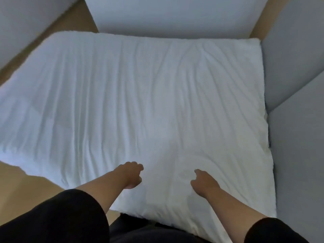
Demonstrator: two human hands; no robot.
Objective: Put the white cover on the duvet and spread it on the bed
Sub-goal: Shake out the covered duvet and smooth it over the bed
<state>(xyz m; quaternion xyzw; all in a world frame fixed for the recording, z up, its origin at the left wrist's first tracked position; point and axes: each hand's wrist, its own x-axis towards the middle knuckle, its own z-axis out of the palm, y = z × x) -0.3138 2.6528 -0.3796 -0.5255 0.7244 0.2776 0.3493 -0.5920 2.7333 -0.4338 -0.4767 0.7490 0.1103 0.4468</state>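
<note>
White duvet spread flat (creased), both hands above, grey walls beside

- One white duvet, wrinkled, spread flat and filling most of the view; its four edges and three of its corners show, with the near-left corner over the wooden floor.
- Two bare hands: one left hand and one right hand, both near the duvet's near edge.
- Two black sleeves: one left sleeve and one right sleeve, each pushed up the forearm.
- Three pale grey-white panels beyond the duvet: one past the far edge, one off the far-left corner, one along the right edge. What they are cannot be told.
- One wooden floor, showing in several strips.
</note>
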